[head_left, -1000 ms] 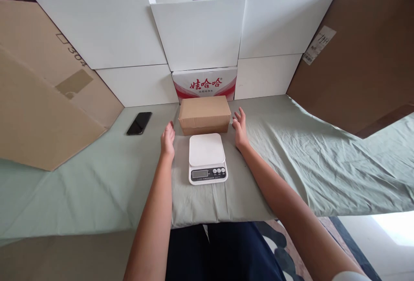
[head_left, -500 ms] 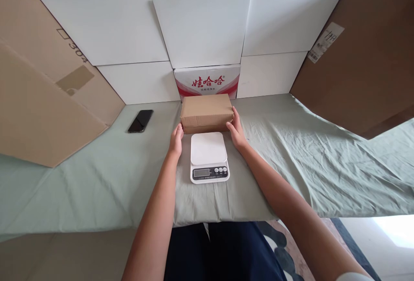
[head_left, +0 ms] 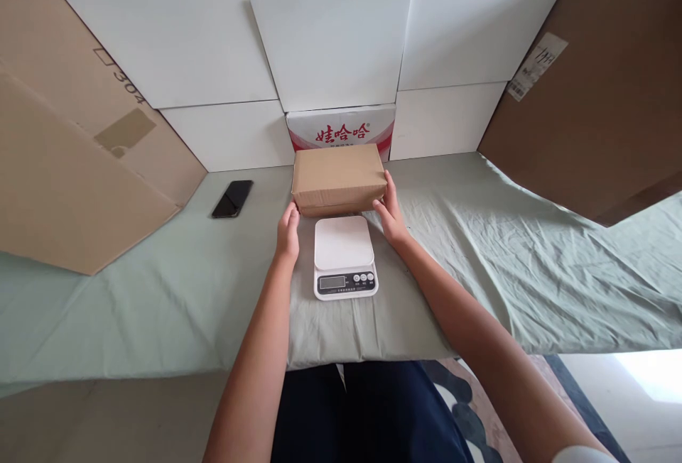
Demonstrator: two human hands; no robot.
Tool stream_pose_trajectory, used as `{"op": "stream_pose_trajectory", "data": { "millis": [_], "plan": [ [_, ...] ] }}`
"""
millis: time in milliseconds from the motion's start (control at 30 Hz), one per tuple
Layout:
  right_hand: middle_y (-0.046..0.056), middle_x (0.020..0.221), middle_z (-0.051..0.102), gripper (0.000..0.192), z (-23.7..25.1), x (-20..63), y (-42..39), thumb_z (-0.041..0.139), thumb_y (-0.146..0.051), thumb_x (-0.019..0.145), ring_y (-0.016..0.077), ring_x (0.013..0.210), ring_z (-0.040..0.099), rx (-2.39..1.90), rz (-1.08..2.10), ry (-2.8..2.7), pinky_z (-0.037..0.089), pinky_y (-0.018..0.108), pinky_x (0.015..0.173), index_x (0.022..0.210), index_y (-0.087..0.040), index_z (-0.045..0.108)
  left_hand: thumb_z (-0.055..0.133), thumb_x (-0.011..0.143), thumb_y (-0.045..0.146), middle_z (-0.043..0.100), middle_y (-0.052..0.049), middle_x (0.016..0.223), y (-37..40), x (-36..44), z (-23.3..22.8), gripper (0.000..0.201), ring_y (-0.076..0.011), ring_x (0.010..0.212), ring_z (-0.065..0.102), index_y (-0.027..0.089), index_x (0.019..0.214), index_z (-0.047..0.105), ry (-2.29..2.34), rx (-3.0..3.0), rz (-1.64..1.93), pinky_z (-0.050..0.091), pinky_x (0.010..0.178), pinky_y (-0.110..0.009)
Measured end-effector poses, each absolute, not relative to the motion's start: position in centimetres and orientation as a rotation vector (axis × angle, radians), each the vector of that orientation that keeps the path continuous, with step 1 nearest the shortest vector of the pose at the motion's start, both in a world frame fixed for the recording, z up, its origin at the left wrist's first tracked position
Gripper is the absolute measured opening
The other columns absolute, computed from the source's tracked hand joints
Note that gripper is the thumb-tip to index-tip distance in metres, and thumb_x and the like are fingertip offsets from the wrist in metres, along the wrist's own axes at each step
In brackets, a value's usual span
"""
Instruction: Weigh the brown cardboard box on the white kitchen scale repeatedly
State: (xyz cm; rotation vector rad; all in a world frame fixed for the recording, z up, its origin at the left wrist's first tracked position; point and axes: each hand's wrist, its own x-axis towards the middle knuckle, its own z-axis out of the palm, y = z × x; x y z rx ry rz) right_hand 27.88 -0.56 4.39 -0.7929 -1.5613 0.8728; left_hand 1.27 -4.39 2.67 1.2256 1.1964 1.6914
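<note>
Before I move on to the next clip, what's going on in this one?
A person has a small cardboard box between both hands, the left hand at its left end and the right hand at its right, fingers against the sides. The box is just beyond a white kitchen scale on the green cloth; whether it is fully lifted is hard to tell. A phone lies off to the left.

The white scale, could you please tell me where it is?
In the head view, the white scale lies centrally on the green cloth, just this side of the small brown box, right of the phone.
</note>
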Motion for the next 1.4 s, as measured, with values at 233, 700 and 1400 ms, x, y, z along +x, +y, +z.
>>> {"op": "stream_pose_trajectory", "data": {
  "millis": [233, 700, 1400],
  "plan": [
    [0.004, 0.179, 0.022, 0.086, 4.7, 30.1, -6.7, 0.049, -0.072, 0.099, 0.0330, 0.166, 0.027, -0.798, 0.725, -1.688, 0.037, 0.059, 0.131, 0.170, -0.039, 0.014, 0.058, 0.090, 0.079, 0.054, -0.017, 0.163, -12.2, 2.0, 3.3, 0.089, -0.0394, 0.161, 0.032, 0.019, 0.155, 0.057, 1.165, 1.354, 1.812, 0.028, 0.133, -0.050],
    [0.007, 0.170, 0.034, 0.071, 3.0, 31.1, -10.6, 0.049, -0.062, 0.104, 0.0332, 0.156, 0.039, -0.798, 0.701, -1.705, 0.047, 0.056, 0.121, 0.168, -0.044, 0.023, 0.055, 0.091, 0.079, 0.050, -0.018, 0.165, -17.1, 2.7, 1.1, 0.092, -0.0389, 0.161, 0.034, 0.018, 0.159, 0.053, 1.208, 1.302, 1.745, 0.028, 0.133, -0.053],
    [0.010, 0.159, 0.048, 0.070, 3.3, 31.8, -9.2, 0.046, -0.064, 0.100, 0.0353, 0.141, 0.057, -0.933, 0.602, -1.292, 0.053, 0.064, 0.111, 0.164, -0.045, 0.026, 0.053, 0.094, 0.074, 0.042, -0.014, 0.171, -16.5, 1.6, 0.9, 0.081, -0.0309, 0.161, 0.036, 0.023, 0.157, 0.055, 1.190, 1.177, 1.939, 0.031, 0.132, -0.043]
  ]
}}
